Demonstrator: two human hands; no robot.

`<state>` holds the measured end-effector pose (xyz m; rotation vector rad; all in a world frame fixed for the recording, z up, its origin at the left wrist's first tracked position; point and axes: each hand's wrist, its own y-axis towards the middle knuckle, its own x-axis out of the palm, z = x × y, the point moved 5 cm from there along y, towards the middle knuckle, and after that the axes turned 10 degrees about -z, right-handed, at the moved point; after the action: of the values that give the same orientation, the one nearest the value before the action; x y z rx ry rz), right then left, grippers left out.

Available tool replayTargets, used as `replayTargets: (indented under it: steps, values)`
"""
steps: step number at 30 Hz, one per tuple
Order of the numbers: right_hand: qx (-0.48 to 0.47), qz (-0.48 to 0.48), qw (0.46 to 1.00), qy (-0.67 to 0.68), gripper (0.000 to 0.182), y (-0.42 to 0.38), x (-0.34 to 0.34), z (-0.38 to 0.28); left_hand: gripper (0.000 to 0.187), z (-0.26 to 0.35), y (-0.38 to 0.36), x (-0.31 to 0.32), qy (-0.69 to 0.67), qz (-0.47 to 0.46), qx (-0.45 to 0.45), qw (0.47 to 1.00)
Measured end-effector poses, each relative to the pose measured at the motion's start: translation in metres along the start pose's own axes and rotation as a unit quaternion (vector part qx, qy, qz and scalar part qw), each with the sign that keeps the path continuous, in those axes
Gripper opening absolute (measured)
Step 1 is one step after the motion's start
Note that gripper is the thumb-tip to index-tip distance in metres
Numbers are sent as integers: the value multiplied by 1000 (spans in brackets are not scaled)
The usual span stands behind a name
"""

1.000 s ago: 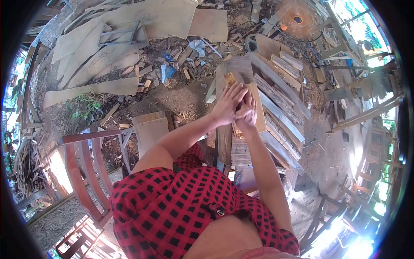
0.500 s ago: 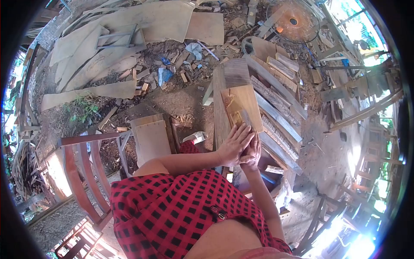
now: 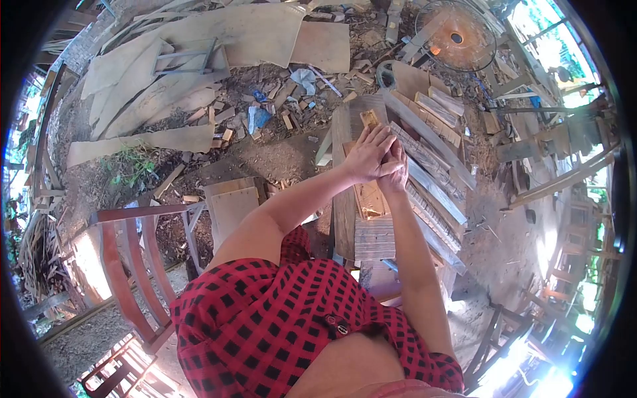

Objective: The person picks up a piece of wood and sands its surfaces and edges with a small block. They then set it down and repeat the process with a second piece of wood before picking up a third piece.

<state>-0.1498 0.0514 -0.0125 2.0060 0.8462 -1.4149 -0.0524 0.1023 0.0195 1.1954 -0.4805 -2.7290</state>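
Both my hands are stretched out together over a light wooden board that lies lengthwise on a rough workbench. My left hand lies flat, fingers extended, partly over my right hand, which is curled beneath it. Both press down near the board's far end. Whatever sits under the palms is hidden. A small pale wood block shows just beyond my left fingertips.
Long slats and planks are stacked along the bench's right side. A small wooden box and a red-brown chair stand to the left. Plywood sheets and offcuts litter the dirt floor; an orange fan stands far right.
My joined hands pulled back along the board toward my body, then pushed forward again to its far end. The board stays on the bench.
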Motion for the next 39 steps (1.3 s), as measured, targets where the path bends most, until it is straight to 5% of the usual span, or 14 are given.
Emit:
replayTargets:
  steps: [11,26,30,34,39]
  values:
    - [44,26,999,-17,69,-170,-17,-20,91,103,-101,55,-2,-128,39,991]
    - [59,40,997,13,56,-7,-3,15,84,2,12,16,-18,-18,35,999]
    - [0,57,997,-52,59,-33,1,18,82,25,-7,20,-3,2,24,1000]
    - [11,67,997,-44,60,-109,-16,-4,94,64,-52,45,13,-96,-14,995]
    - [25,51,998,-34,62,-169,-25,-29,90,105,-101,51,-40,-139,46,988]
